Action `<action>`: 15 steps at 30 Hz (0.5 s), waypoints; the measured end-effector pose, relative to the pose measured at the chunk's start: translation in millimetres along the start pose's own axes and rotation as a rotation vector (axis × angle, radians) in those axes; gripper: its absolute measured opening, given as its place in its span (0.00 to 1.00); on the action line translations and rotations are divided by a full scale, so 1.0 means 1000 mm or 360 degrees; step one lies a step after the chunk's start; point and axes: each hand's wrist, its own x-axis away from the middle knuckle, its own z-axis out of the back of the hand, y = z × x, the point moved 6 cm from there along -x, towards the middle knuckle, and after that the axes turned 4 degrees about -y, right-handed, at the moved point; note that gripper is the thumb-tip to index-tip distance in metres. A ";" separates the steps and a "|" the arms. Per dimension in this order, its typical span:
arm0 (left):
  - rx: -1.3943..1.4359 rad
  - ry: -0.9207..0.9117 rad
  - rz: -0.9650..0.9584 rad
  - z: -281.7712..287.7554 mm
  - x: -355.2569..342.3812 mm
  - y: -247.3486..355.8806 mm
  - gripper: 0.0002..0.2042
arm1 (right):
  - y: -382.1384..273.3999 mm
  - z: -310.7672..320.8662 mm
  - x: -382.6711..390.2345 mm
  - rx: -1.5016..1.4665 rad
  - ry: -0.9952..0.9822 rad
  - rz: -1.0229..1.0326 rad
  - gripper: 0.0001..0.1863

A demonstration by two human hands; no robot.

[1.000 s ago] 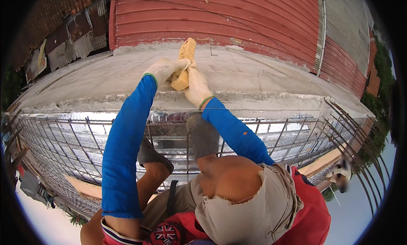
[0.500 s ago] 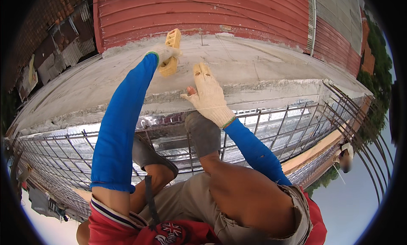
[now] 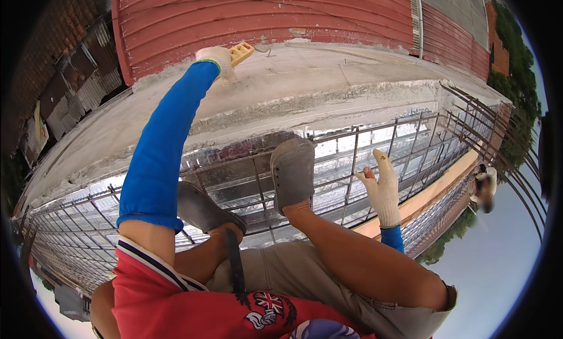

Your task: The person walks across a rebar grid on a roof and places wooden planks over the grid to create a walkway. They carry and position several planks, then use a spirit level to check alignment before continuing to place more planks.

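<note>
My left hand [image 3: 218,58], in a cream knit glove, reaches far forward over the grey concrete slab. It is closed round a yellow slotted block [image 3: 241,53]; one end with rectangular openings sticks out to the right, and the rest is hidden by the glove. I cannot make out its exact kind. My right hand [image 3: 382,192], in a similar glove with worn fingertips, is off to the right in front of the steel rebar grid [image 3: 355,163]. Its thumb and fingers are apart and nothing is in them. Blue sleeves cover both forearms.
Grey clogs [image 3: 293,172] on my feet rest at the rebar, over shiny metal sheeting. A red corrugated wall [image 3: 264,19] borders the slab [image 3: 293,66]. Bent rebar ends [image 3: 498,128] stick out at right. Beyond a wooden plank [image 3: 434,192], another person [image 3: 484,186] is partly visible.
My left hand has moved forward and slightly left with the yellow block, which has turned. My right hand has lifted off the slab and drawn back to the right.
</note>
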 end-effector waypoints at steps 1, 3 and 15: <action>0.0031 0.0032 0.0010 0.001 -0.005 0.007 0.31 | 0.016 -0.005 0.002 -0.0058 0.0020 -0.0097 0.35; 0.0089 0.0105 0.0032 0.008 -0.017 0.016 0.31 | 0.048 -0.018 -0.003 -0.0053 0.0106 -0.0184 0.36; 0.0122 -0.0110 -0.0015 -0.022 -0.079 0.047 0.31 | 0.023 -0.018 -0.042 0.0086 0.0287 -0.0005 0.40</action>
